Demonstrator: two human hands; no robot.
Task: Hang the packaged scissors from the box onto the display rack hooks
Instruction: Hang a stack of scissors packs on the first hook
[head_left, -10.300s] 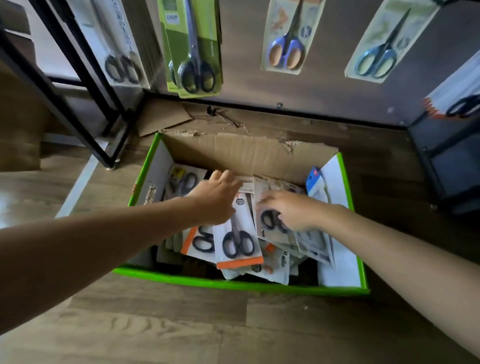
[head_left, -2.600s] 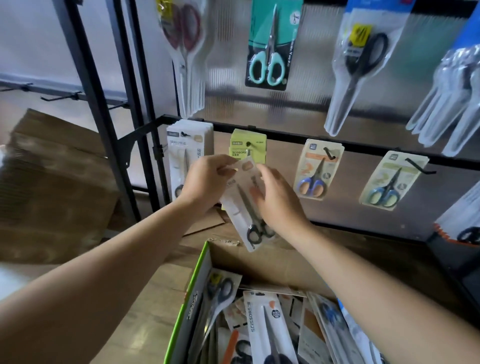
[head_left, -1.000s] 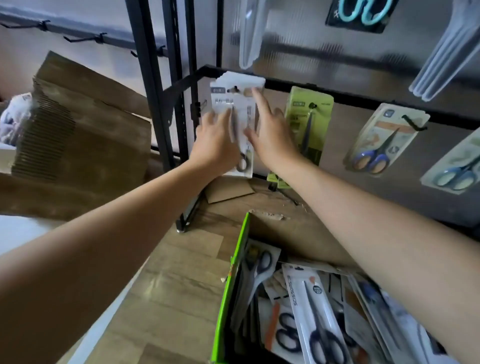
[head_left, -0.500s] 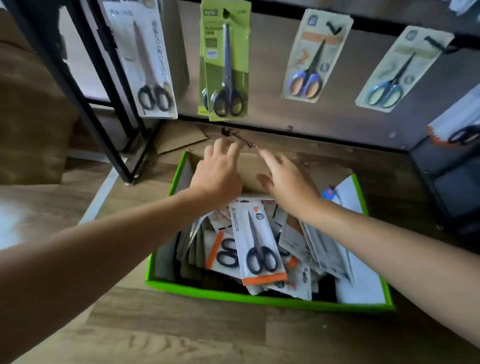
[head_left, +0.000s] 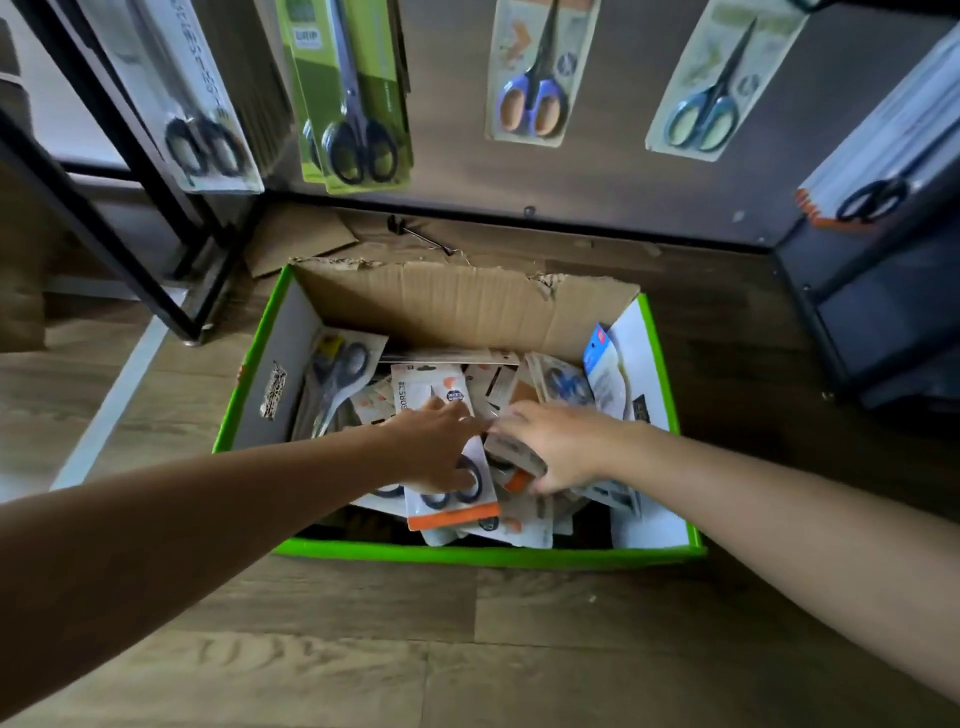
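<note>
- The left hand (head_left: 441, 452) lies on the top pack (head_left: 452, 506) with its fingers fairly straight and low. It grips nothing that I can make out.
- The right hand (head_left: 563, 447) sits just to its right, the two sets of fingertips almost meeting. A card edge shows under the palm, but blur hides the thumb, so I cannot tell whether it pinches anything.
- The packs (head_left: 498, 384) lie in a loose heap in the box (head_left: 488, 556), which stands on the floor just near of the rack (head_left: 597, 171). None is lifted.
- Risk: the cards overlap like shingles, so pulling one may drag its neighbours up and spill them over the rim.
- Risk: the cards look thin and slick. With a pinch at one corner, the heavy handle end could swing and slide out.
- Risk: two cards stuck together could come up as one and be awkward to thread onto a hook.
- Risk: the torn flap (head_left: 467, 306) stands between the heap and the rack and could snag a rising pack.
- Risk: a loose hook (head_left: 421, 236) lies on the floor behind the box, where a dropped pack could catch.
- The top pack is a long white card with an orange band at its near end and black loop handles just above the band.
- In the heap, a blue-handled pack (head_left: 569, 387) lies far right and a grey-handled pack (head_left: 337, 374) leans on the left wall.
- On the rack above, a green pack (head_left: 353, 93) hangs flat with its handles down.
</note>
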